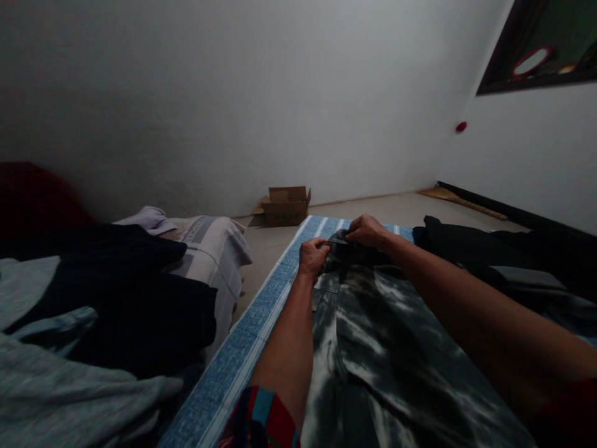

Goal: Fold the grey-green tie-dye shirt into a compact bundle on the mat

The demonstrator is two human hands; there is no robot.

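Observation:
A pair of grey and black tie-dye trousers (364, 336) lies stretched out over a blue and white striped cloth (242, 336), waistband at the far end. My left hand (313, 256) is closed on the left side of the waistband. Just to its right, my right hand (366, 230) pinches the far edge of the same waistband, with its knuckles up. Both forearms reach forward over the trousers, and the right one covers part of them. The tips of my fingers are partly hidden by the cloth.
Dark and grey clothes (140, 311) are heaped at the left beside a pale bedspread (209, 242). Folded black clothes (476, 246) lie at the right. An open cardboard box (286, 211) stands on the floor by the wall. A dark-framed opening (494, 68) is at upper right.

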